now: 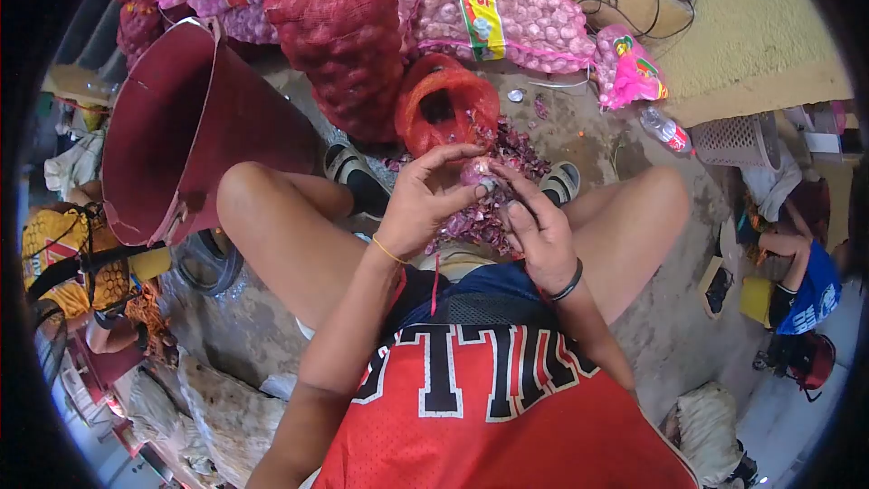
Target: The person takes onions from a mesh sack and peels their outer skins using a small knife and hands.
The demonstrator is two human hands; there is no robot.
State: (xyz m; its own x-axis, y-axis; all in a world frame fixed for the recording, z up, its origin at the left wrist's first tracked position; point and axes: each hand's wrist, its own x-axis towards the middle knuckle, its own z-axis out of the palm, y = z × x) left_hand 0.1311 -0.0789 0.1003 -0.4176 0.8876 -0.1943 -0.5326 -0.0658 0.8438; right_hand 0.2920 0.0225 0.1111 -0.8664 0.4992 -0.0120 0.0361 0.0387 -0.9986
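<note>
A small purple-and-white onion (472, 174) is held between my two hands, above a heap of purple onion skins (472, 225) on the floor. My left hand (424, 199) grips it from the left side with thumb and fingers. From the right, the fingertips of my right hand (539, 234) press against the same onion, with the other fingers curled. Just beyond my hands stands an open red mesh sack (445, 101), its inside dark.
A large maroon tub (163, 127) stands at the left. Full red (339, 41) and pink mesh sacks (534, 23) lie ahead. A plastic bottle (665, 129) and a crate (738, 141) are at the right. People sit at both sides.
</note>
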